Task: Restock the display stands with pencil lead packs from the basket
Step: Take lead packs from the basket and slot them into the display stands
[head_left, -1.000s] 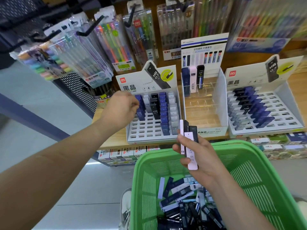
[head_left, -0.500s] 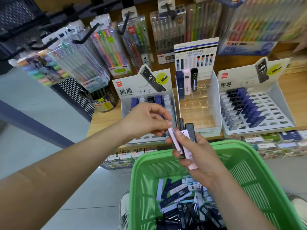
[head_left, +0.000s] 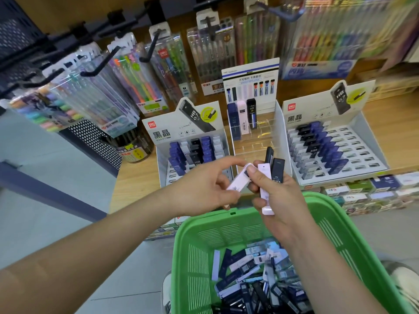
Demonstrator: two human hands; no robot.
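Observation:
My left hand (head_left: 204, 186) pinches a white lead pack (head_left: 239, 177) above the far rim of the green basket (head_left: 353, 234). Touching it, my right hand (head_left: 278, 196) grips a fan of packs: a white one (head_left: 265, 189) and two black ones (head_left: 277, 169). Many loose lead packs (head_left: 254, 275) lie in the basket. Three display stands sit on the wooden shelf: a left stand (head_left: 195, 152) partly filled, a clear middle stand (head_left: 254, 132) with three upright packs, and a right stand (head_left: 335, 150) about half filled.
Pen sets (head_left: 140, 80) hang on black hooks above the stands. A round tub of pens (head_left: 133, 150) stands left of the left stand. Small boxes (head_left: 374, 191) line the shelf below. A black mesh rack (head_left: 20, 37) is at upper left.
My left hand left the left stand and came to my right hand, where it took hold of a white pack from the bundle. The camera view shifted lower.

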